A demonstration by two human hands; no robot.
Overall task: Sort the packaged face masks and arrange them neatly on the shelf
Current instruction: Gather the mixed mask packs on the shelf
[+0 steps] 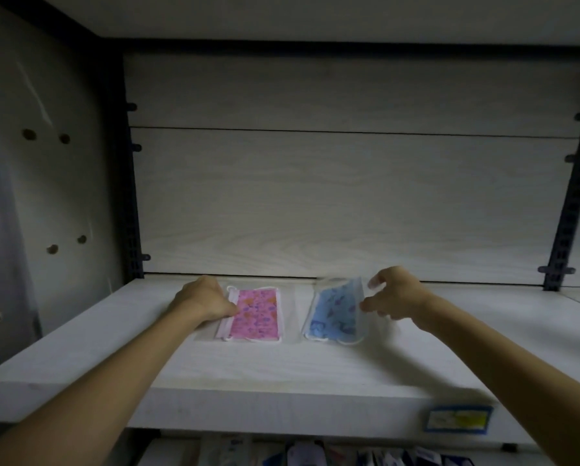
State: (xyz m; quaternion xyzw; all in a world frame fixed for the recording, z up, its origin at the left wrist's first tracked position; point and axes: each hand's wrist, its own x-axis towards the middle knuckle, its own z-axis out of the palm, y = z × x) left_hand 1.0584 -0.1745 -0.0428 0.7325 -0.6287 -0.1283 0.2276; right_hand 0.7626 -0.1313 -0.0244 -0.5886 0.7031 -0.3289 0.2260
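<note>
- While both arms reach in over the white shelf [281, 368], I see two packaged masks lying side by side near its back edge, apart from each other with a strip of bare board between them.
- The pink mask [255, 313] lies flat in its clear sleeve, long axis running front to back. My left hand [205, 302] rests on its left edge, fingers curled down onto the sleeve there; whether they pinch the plastic or merely press it, I cannot tell.
- The blue mask [336, 312] lies to the right of the pink one, also lengthwise front to back, but skewed: its far end leans rightward and its right edge looks lifted off the board, blurred.
- My right hand [394, 294] is just to the right of that raised edge, thumb and fingers spread in a loose open claw. It holds nothing that I can make out; the fingertips are at or just off the sleeve's edge.
- The relation that matters: the blue pack sits directly left of my right fingers, so that hand is the nearer one. I judge the next move is to square it parallel with the pink pack.
- A blue-and-yellow label [458, 419] sits on the shelf's front lip at right, and more packets [315, 454] show dimly on the level below.
</note>
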